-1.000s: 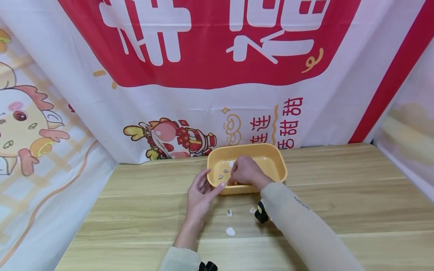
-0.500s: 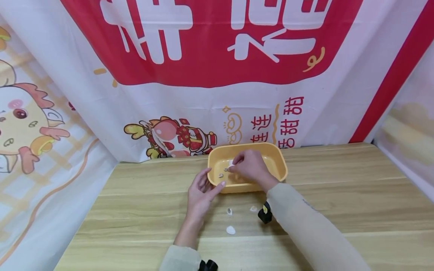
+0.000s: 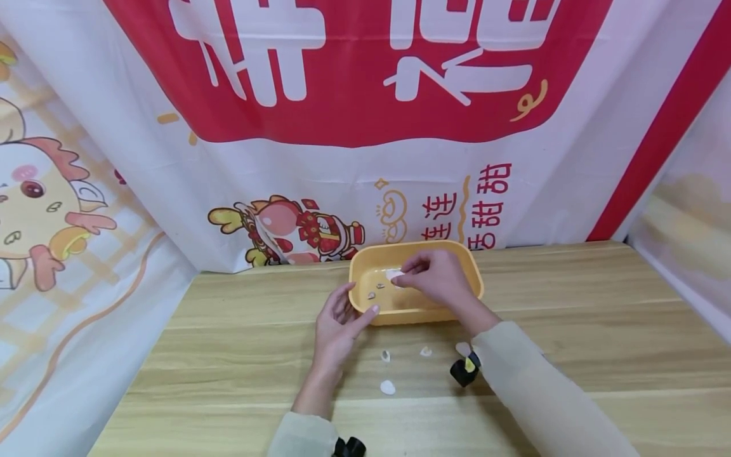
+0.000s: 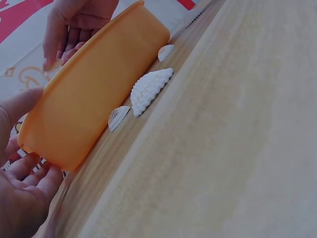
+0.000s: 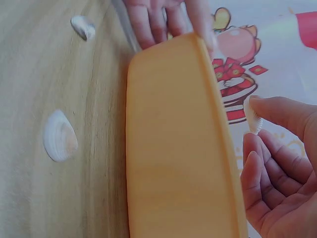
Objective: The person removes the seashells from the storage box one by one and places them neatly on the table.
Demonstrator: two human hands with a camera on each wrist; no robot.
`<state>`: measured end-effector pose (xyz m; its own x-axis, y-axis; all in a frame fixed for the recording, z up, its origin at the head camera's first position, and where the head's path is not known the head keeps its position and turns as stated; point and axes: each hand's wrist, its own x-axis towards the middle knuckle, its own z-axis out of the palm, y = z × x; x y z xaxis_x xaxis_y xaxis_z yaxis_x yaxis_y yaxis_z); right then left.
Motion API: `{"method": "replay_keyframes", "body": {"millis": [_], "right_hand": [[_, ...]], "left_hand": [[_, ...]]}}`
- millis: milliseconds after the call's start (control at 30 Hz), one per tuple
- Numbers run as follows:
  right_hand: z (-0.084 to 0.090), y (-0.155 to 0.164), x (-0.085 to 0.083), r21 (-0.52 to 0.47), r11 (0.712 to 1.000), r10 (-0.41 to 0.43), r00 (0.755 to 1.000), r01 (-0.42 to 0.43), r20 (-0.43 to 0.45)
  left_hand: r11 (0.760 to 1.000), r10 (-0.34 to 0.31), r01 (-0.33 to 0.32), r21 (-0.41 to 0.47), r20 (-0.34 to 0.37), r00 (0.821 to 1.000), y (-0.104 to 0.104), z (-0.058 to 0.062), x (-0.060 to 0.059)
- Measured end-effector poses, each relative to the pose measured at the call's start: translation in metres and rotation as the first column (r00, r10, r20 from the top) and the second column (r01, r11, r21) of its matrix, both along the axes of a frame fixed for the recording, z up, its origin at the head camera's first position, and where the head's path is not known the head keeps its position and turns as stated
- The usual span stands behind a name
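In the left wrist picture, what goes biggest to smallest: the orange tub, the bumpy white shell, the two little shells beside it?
1. Orange tub
2. Bumpy white shell
3. Lower little shell and upper little shell, unranked: the lower looks bigger, but may just be nearer the camera.

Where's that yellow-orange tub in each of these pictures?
Head: the tub sits below and slightly right of centre.
Left wrist: the tub slants across the upper left.
Right wrist: the tub fills the middle, running off the bottom edge.
Shared landmark: the left hand, holding one end of the tub.
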<state>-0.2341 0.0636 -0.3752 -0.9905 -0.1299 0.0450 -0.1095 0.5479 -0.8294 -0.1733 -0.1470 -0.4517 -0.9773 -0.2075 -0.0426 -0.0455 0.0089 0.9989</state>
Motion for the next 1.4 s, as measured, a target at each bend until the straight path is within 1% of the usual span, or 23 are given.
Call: {"method": "replay_keyframes", "body": {"millis": [233,333,467,600,767,1100,1267,1400], "right_hand": [[0.005,0.010,0.020,-0.065,0.998,0.008,0.999,-0.006,0.031],[0.003,0.014,0.029,-0.079,0.997,0.002,0.999,0.002,0.052],[-0.004,0.019,0.042,-0.117,0.993,-0.009,0.998,0.017,0.070],[-0.009,0.021,0.054,-0.149,0.988,-0.030,0.998,0.039,0.060],[-0.010,0.021,0.065,-0.181,0.982,-0.047,0.998,0.054,0.043],[-0.020,0.027,0.080,-0.189,0.981,-0.023,0.996,0.039,0.084],[-0.029,0.030,0.091,-0.172,0.985,0.017,0.993,0.003,0.116],[-0.038,0.034,0.100,-0.160,0.987,0.022,0.992,-0.002,0.126]], "left_hand": [[1.000,-0.003,0.003,0.002,-0.003,1.000,0.001,0.001,0.000],[1.000,0.002,-0.002,0.000,0.001,1.000,0.001,0.001,0.000],[1.000,0.003,-0.003,0.002,0.006,1.000,0.000,0.001,0.001],[1.000,0.004,-0.004,-0.001,0.015,1.000,0.000,0.001,0.001],[1.000,0.008,-0.008,-0.007,0.026,1.000,0.001,0.000,0.000],[1.000,0.006,-0.005,-0.010,0.017,1.000,0.001,0.000,-0.001],[1.000,0.009,-0.009,-0.010,0.010,1.000,0.001,0.000,0.000],[1.000,0.002,-0.002,-0.004,0.002,1.000,0.001,0.000,0.000]]}}
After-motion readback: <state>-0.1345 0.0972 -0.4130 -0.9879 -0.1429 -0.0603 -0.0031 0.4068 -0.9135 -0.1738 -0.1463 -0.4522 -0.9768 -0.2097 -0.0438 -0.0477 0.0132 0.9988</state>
